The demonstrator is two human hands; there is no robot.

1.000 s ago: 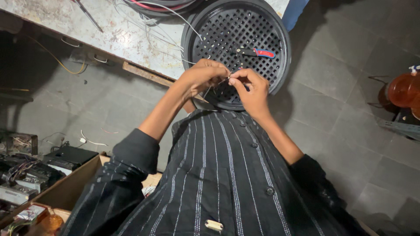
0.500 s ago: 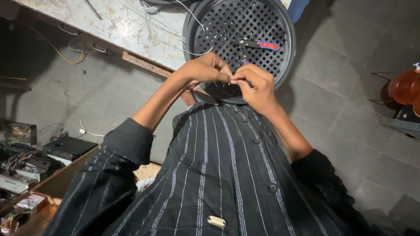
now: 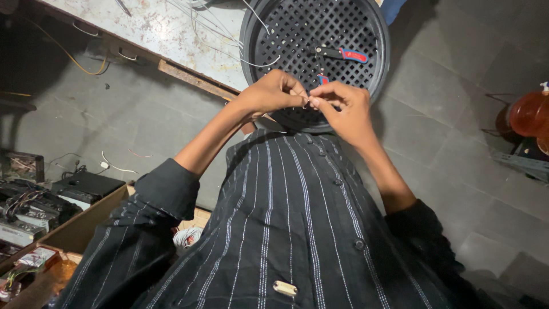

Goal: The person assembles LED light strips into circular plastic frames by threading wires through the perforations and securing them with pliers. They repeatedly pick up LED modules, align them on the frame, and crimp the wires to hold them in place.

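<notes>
Head view, looking straight down over a black long-sleeved shirt with thin white stripes (image 3: 286,229). Left hand (image 3: 269,94) and right hand (image 3: 343,109) raised in front of the chest, fingertips meeting just above the near rim of a round black plastic grille with a lattice of square holes (image 3: 314,34). Both sets of fingers pinched together on something very small between them (too small to tell what; possibly the end of a thin white wire (image 3: 251,57) that trails across the grille). On the grille, beyond the hands, a pair of pliers with red and blue handles (image 3: 343,54), untouched. Grille resting partly on a worn, paint-flecked grey workbench (image 3: 166,34) with more thin wires strewn across it. Grey tiled floor (image 3: 457,126) below. At the left edge, an open wooden box of dark electronic parts (image 3: 34,212); at the right edge, an orange translucent container (image 3: 529,114).
</notes>
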